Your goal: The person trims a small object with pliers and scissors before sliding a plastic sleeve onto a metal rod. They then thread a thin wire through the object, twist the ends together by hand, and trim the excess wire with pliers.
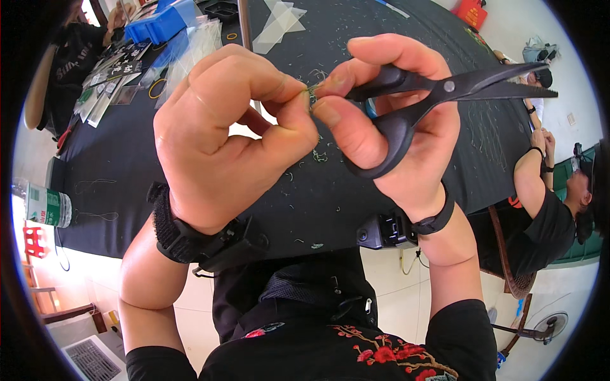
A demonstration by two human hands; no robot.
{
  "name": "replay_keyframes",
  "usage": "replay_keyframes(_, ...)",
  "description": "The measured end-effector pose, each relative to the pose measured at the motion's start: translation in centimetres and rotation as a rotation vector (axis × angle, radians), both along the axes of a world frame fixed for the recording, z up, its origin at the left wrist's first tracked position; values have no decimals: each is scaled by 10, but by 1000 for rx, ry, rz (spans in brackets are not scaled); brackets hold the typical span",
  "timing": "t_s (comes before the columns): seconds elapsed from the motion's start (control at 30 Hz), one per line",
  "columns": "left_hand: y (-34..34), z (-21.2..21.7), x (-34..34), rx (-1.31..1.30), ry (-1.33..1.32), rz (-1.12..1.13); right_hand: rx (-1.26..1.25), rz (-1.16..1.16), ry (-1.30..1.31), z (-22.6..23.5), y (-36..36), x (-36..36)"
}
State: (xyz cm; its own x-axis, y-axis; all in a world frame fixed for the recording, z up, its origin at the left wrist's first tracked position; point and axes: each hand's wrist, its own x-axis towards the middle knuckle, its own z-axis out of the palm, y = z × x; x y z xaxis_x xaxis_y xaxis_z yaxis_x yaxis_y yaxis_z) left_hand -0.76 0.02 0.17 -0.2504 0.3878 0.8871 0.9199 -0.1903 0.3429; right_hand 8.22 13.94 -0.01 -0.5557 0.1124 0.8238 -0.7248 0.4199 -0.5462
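Observation:
Above the black-covered table (375,197), my left hand (210,127) is closed, thumb and index fingertips pinching a tiny bit of green thread (312,95). My right hand (432,149) meets it there; its thumb and index fingertips press close to the same thread. Black scissors (450,87) hang on the right hand, a handle loop round the thumb. Their blades point right, away from the thread, and stand slightly apart. What lies between the left fingertips is mostly hidden. Green thread snippets (319,154) are scattered on the cloth below.
At the far left are a blue bin (162,24), clear plastic sleeves (197,54) and printed cards (117,70). A water bottle (51,206) is at the left edge. Other people sit at the right (540,222) and far left (76,57). Black devices (386,230) are by my wrists.

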Motion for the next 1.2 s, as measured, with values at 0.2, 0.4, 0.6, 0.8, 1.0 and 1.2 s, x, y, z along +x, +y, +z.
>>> replay_keyframes(0.2, 1, 4, 2, -30, 203, 90, 18, 3, -21, 1, 1, -2)
replay_keyframes(0.4, 2, 3, 4, -37, 125, 14, 74, 75, -72, 4, 3, 2)
replay_keyframes(0.6, 1, -1, 4, -23, 13, -65, 51, 90, -130, 6, 5, 4)
replay_keyframes(0.8, -5, 0, 0, -1, -184, -96, 204, -44, -103, 2, 7, 3)
replay_keyframes(1.0, -7, 6, 5, 43, -425, -102, 387, -257, -87, 9, 9, 4)
replay_keyframes(1.2, -6, 12, 8, 108, -634, -153, 747, -537, -22, 19, 12, 6)
